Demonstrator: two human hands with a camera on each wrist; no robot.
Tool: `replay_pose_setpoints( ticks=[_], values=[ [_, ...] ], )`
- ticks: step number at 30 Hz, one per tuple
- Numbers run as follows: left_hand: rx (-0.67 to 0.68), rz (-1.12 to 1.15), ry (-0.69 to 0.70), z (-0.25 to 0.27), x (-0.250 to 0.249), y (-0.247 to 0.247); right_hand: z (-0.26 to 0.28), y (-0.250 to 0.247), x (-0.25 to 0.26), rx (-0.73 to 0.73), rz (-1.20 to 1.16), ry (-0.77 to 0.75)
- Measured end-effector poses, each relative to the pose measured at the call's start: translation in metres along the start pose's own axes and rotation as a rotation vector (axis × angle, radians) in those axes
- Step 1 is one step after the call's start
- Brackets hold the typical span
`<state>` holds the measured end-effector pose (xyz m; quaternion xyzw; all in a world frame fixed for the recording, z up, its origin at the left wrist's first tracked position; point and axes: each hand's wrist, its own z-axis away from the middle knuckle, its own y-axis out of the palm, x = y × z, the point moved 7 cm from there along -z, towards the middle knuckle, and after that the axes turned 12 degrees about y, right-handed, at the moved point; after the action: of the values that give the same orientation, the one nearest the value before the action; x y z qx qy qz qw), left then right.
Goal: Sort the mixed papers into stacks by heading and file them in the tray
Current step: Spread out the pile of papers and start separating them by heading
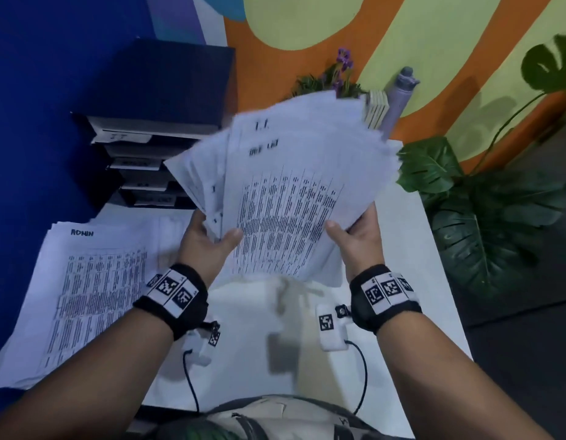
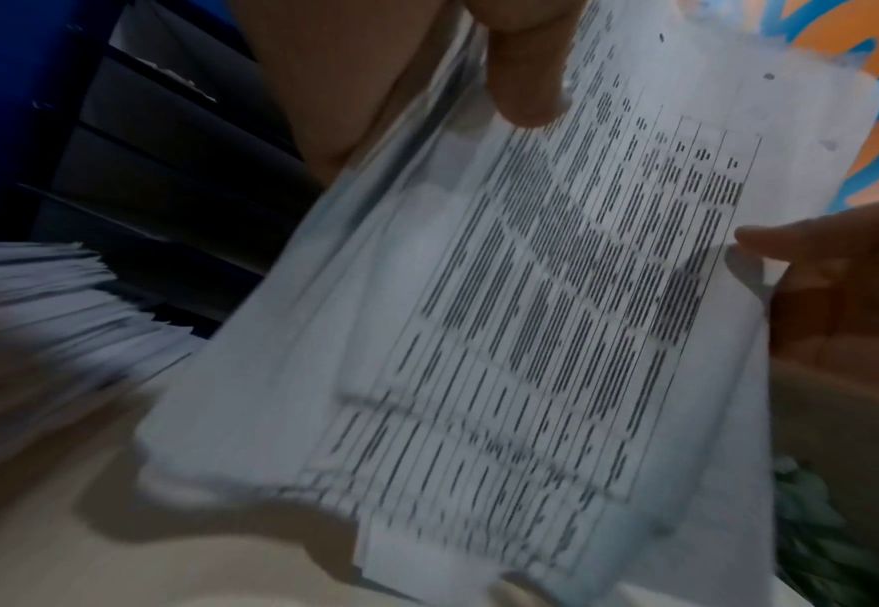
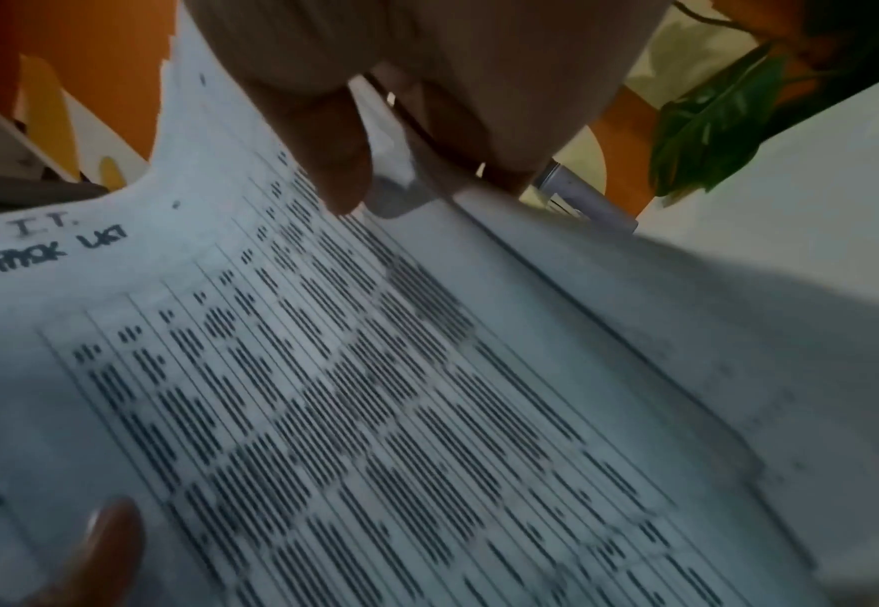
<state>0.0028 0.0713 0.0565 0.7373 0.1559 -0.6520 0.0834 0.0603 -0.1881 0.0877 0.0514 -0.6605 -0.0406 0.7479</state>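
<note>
Head view: a fanned sheaf of white printed papers is gripped above the worktop at twelve o'clock by left hand and right hand, whose edge-only hold could let loose sheets slide out.

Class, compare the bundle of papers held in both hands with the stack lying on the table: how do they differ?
The held bundle is lifted and tilted, gripped by the left hand and right hand; the table stack lies flat, untouched. The bundle's sheets fan out unevenly; the stack sits squarer. The bundle's top sheet reads I.T.; the stack's heading is different. Both are white sheets with printed tables.
</note>
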Motion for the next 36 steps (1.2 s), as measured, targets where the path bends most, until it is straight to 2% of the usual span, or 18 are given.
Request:
replay_pose_setpoints(
  ticks=[5,9,11,13,16,20,25,27,29,32,36],
  values=[
    [0.008,0.007,-0.038,0.008,0.003,0.002,0.009,0.006,0.015,0.042,-0.015,-0.026],
    [-0.064,0.026,-0.056,0.008,0.011,-0.005,0.011,0.013,0.029,0.063,-0.013,-0.047],
    [-0.059,-0.010,-0.063,0.010,0.015,-0.007,0.009,0.014,0.032,0.052,-0.002,-0.045],
    [-0.049,-0.045,-0.110,0.014,0.023,-0.010,0.006,0.011,0.027,0.037,0.011,0.000],
    [-0.045,-0.052,-0.207,0.021,0.042,-0.011,0.006,0.008,0.000,0.049,0.015,0.156],
    [-0.066,-0.042,-0.230,0.025,0.051,-0.006,0.012,0.003,-0.050,-0.003,0.025,0.342],
    [-0.080,-0.080,-0.197,0.017,0.039,-0.005,0.009,0.002,-0.053,-0.108,-0.111,0.332],
    [-0.050,-0.121,-0.215,0.017,0.040,-0.006,0.007,0.003,-0.056,-0.104,-0.062,0.353],
    [0.035,-0.162,-0.267,0.021,0.050,-0.005,0.008,0.005,-0.072,-0.083,0.022,0.421],
    [0.146,-0.243,-0.273,0.030,0.067,-0.005,0.011,0.010,-0.099,-0.045,0.161,0.537],
    [0.119,-0.330,-0.248,0.036,0.064,-0.013,0.010,0.015,-0.102,-0.037,0.193,0.537]
  ],
)
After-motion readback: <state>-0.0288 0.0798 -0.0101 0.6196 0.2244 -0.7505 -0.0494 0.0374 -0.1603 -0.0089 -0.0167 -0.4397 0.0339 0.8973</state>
